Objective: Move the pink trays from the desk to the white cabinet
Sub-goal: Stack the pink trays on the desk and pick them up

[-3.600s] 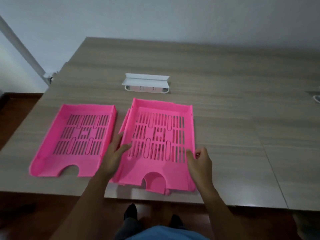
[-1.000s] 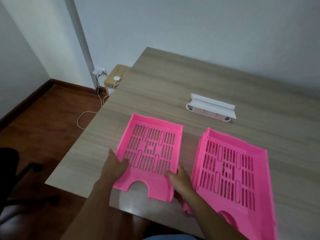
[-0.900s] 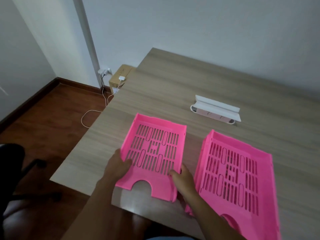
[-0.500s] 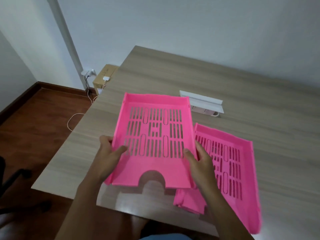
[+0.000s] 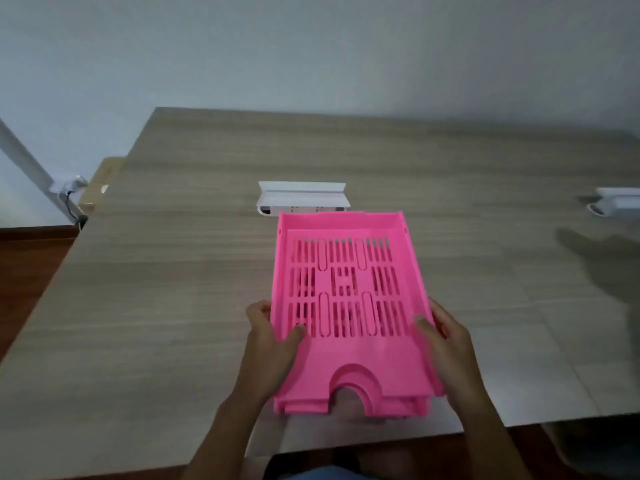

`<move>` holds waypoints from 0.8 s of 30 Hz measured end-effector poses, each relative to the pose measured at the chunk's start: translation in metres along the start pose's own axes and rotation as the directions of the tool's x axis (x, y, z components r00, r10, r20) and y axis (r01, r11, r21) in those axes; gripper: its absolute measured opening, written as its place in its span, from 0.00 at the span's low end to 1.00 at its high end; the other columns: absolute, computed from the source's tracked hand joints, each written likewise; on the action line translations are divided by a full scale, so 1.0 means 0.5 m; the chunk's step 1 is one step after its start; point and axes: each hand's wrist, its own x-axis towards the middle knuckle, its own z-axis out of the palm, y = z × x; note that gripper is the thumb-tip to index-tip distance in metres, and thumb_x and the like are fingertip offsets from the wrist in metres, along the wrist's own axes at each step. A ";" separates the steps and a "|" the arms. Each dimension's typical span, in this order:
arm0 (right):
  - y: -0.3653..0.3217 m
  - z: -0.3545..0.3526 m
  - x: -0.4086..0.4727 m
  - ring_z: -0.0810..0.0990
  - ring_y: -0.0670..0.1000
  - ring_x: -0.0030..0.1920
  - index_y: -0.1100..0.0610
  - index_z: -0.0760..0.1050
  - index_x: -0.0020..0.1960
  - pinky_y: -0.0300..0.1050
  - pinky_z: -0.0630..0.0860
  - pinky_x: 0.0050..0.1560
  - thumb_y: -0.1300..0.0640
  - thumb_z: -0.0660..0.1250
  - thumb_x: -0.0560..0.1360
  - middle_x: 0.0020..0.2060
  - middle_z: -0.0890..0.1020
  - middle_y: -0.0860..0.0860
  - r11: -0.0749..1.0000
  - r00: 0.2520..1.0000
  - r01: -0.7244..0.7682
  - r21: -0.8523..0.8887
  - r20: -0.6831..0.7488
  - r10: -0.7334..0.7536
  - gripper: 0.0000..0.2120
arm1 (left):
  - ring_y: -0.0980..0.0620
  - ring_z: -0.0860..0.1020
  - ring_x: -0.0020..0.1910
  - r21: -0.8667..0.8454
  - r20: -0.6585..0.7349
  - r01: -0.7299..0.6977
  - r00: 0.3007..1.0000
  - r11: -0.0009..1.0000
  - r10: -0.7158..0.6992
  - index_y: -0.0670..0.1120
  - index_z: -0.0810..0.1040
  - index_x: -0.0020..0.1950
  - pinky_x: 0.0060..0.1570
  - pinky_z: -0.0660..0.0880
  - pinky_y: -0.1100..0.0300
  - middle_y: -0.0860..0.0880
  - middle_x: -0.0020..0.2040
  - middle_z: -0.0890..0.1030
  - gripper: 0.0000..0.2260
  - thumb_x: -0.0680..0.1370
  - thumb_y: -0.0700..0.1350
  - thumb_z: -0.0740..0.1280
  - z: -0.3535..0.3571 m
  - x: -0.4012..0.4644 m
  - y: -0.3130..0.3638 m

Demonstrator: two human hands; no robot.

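Note:
A pink slotted tray (image 5: 346,289) sits nested on top of other pink trays, whose front edges (image 5: 349,408) show beneath it near the desk's front edge. My left hand (image 5: 273,344) grips the stack's left side, thumb inside the top tray. My right hand (image 5: 446,344) grips the right side the same way. The stack lies on the wooden desk (image 5: 173,289). The white cabinet is not in view.
A white power strip box (image 5: 301,197) lies just behind the trays. Another white object (image 5: 616,206) sits at the desk's right edge. A cardboard box (image 5: 100,181) and a wall socket with cables (image 5: 69,188) are on the floor at the left.
The tray I held in the air has come down onto the other pink trays and sits nested on them. Both hands still hold its sides. The view has swung to the right.

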 end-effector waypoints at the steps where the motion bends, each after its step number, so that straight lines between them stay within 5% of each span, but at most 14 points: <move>1: 0.009 -0.013 -0.003 0.88 0.47 0.42 0.48 0.80 0.63 0.46 0.84 0.40 0.59 0.65 0.80 0.46 0.89 0.44 1.000 1.000 -0.013 0.011 -0.003 0.013 0.14 | 0.54 0.82 0.49 0.011 0.012 0.002 1.000 1.000 -0.002 0.46 0.58 0.64 0.53 0.81 0.50 0.55 0.53 0.75 0.22 0.78 0.39 0.68 0.014 -0.005 -0.004; 11: 0.105 -0.015 -0.013 0.87 0.43 0.46 0.53 0.75 0.71 0.48 0.83 0.49 0.61 0.66 0.79 0.55 0.86 0.48 0.998 0.998 -0.058 0.006 -0.036 0.058 0.20 | 0.49 0.81 0.50 0.125 0.055 -0.006 0.998 0.992 -0.001 0.49 0.57 0.71 0.56 0.79 0.46 0.61 0.52 0.74 0.27 0.78 0.42 0.69 0.045 -0.008 -0.023; 18: 0.092 -0.024 0.024 0.88 0.53 0.50 0.54 0.78 0.66 0.60 0.83 0.53 0.61 0.65 0.80 0.51 0.88 0.50 0.994 0.994 -0.096 0.053 -0.045 0.098 0.16 | 0.44 0.81 0.53 0.163 0.075 -0.026 0.997 0.986 0.014 0.48 0.55 0.73 0.58 0.79 0.40 0.53 0.57 0.74 0.30 0.78 0.45 0.69 0.055 0.008 -0.020; 24: 0.100 -0.015 0.029 0.86 0.53 0.52 0.54 0.75 0.69 0.60 0.83 0.54 0.61 0.66 0.79 0.54 0.86 0.50 0.995 0.995 -0.092 0.050 -0.043 0.094 0.18 | 0.48 0.81 0.49 0.176 0.057 -0.036 0.998 0.984 0.026 0.46 0.55 0.73 0.55 0.81 0.41 0.57 0.52 0.74 0.29 0.79 0.45 0.68 0.054 0.011 -0.029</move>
